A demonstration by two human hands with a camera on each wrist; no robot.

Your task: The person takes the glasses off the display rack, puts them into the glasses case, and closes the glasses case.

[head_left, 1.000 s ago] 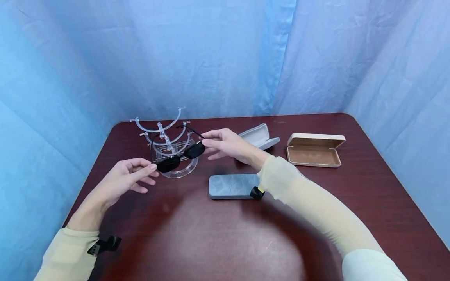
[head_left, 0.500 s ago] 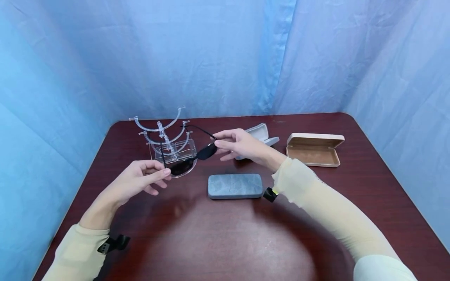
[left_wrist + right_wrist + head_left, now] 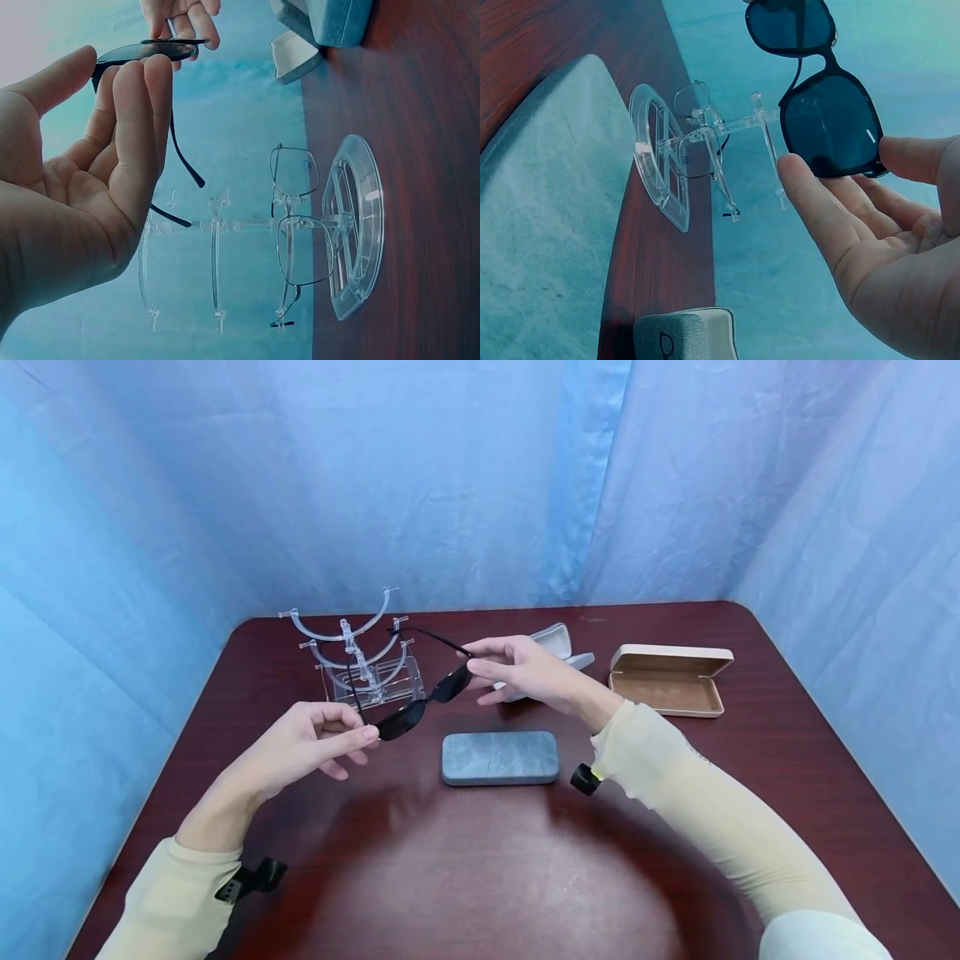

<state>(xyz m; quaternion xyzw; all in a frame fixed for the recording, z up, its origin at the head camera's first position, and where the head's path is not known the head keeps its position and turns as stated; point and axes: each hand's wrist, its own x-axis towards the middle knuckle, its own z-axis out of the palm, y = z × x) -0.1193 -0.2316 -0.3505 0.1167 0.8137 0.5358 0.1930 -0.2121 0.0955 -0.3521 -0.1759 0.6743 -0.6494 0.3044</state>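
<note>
Black sunglasses (image 3: 402, 720) with dark lenses hang in the air between both hands, temples unfolded and pointing away from me. My left hand (image 3: 315, 745) pinches the frame's left corner between thumb and fingers. At the other corner, my right hand (image 3: 528, 672) pinches the frame by the hinge. Just behind the sunglasses stands a clear display stand (image 3: 360, 664) with curved arms. Thin metal-framed eyeglasses (image 3: 306, 251) sit on the stand's lowest arm in the left wrist view. In the right wrist view, a sunglasses lens (image 3: 832, 124) shows close to the right fingers.
A closed blue-grey glasses case (image 3: 499, 758) lies on the dark red table (image 3: 480, 877) in front of the hands. Behind my right hand an open grey case (image 3: 555, 643) is partly hidden. An open beige case (image 3: 667, 681) stands to the right. Blue curtains (image 3: 450, 485) enclose the table.
Both hands have moved to the right and slightly toward me with the sunglasses, away from the stand. The grip at both corners stays the same. The cases have not moved.
</note>
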